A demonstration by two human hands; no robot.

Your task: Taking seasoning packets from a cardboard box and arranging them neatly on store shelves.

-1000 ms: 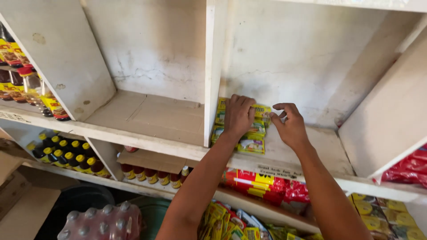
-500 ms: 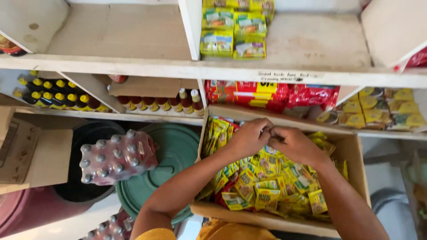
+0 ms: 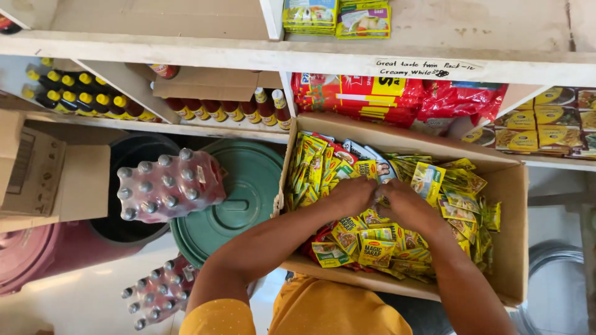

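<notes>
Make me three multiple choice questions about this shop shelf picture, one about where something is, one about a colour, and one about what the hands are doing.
1. Where do both hands reach?
A. into the cardboard box of sachets
B. onto the top shelf
C. into the red barrel

2. What colour is the round lid left of the box?
A. blue
B. green
C. white

3. How are the left hand and right hand placed?
A. far apart
B. gripping a bottle
C. close together among the sachets

Answers:
1 A, both hands are inside the box.
2 B, the lid is green.
3 C, the hands meet over the sachets.
</notes>
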